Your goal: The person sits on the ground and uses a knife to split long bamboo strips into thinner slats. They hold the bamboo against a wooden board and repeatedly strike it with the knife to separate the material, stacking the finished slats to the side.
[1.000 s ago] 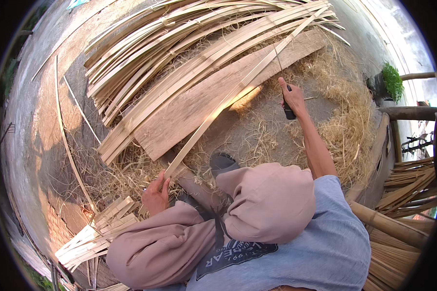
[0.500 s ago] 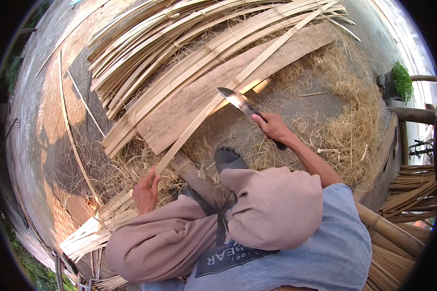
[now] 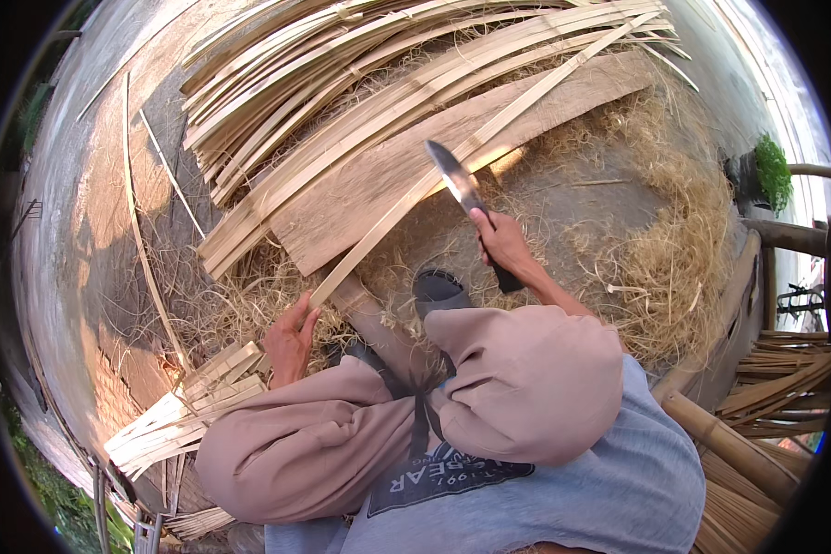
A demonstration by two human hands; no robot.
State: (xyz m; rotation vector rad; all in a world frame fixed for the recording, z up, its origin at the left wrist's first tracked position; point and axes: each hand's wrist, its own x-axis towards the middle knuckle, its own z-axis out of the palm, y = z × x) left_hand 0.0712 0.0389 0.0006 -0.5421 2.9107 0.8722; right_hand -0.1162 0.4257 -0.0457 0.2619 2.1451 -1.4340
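Nearest were the person's bent knees in dusty-pink cloth trousers (image 3: 535, 379). Beyond the left knee, the left hand (image 3: 291, 342) pinched the near end of a long, flat, pale bamboo-like strip (image 3: 379, 231) between thumb and fingers, much as in both earlier frames. Farther out to the right, the right hand (image 3: 505, 247) was wrapped around the black handle of a broad-bladed steel knife (image 3: 452, 174). Blade overlapped the strip's right edge in view; contact could not be told. Change: 1.0 s earlier the knife was farther right, near the strip's far part; at 0.5 s the blade slanted more to the left than now. The strip ran aslant over a flat brown wooden board (image 3: 342, 212). Beyond the board: a large pile of pale split strips (image 3: 277, 115).
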